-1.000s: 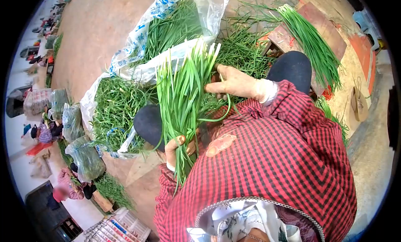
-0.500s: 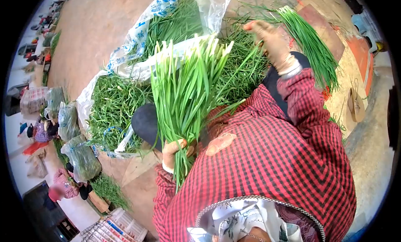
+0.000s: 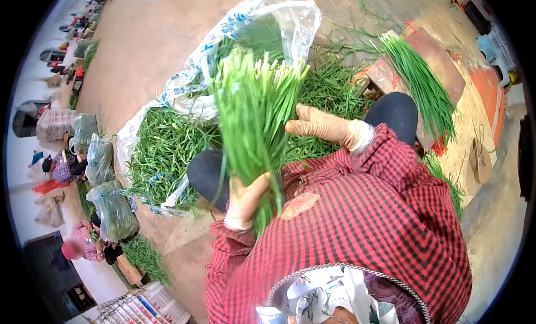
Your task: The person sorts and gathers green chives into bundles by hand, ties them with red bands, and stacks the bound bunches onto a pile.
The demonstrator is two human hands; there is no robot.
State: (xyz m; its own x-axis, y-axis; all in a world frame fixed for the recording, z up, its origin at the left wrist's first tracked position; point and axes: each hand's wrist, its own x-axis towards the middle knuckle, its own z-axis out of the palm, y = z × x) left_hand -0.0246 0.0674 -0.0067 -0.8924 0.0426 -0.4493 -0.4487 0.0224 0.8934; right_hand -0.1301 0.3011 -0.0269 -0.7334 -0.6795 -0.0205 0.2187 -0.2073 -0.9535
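Observation:
My left hand [image 3: 248,198], in a pale thin glove, is closed around the lower leafy part of a thick bunch of chives [image 3: 257,112]. The bunch stands upright above my lap, pale stem ends up, its left side blurred by motion. At its right edge is my gloved right hand [image 3: 326,125], fingers stretched towards the stems and thumb apart. Whether its fingertips touch the bunch I cannot tell. Behind the bunch, a clear plastic bag with blue print [image 3: 187,81] lies open, with loose green leaves [image 3: 167,137] in and around it.
Another neat bunch of chives [image 3: 419,78] lies on a low board [image 3: 441,58] at the right. A sandal [image 3: 480,162] is beyond it. Filled plastic bags [image 3: 111,209] and a person in a pink top [image 3: 86,240] are at the left, near a stacked crate [image 3: 145,307].
My right hand has come down and left, from above the loose leaves to the bunch's right side. The bunch in my left hand has shifted slightly right, and its left part is now blurred.

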